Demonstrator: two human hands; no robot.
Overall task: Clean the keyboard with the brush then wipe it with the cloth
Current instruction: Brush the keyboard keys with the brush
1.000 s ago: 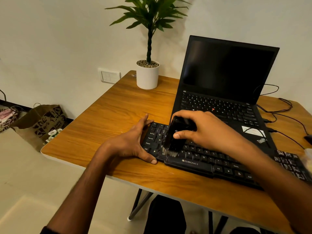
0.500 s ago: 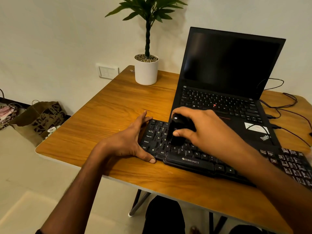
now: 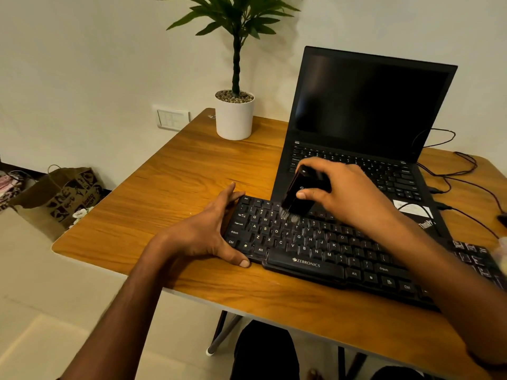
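Right hand [image 3: 348, 193] grips brush [image 3: 297, 196], bristles down on keyboard [image 3: 315, 248].

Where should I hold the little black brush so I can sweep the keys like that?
Hold the brush by its chunky black body, up at the end away from the bristles. Come from above and the right, as the right hand does, thumb in front. The bristles point down at the keyboard, so they stay free.

A single head-worn view looks forward and down from close above the near edge of the brown wood-grain table [image 3: 170, 193]; it faces the pale wall behind the table; floor shows left of it.
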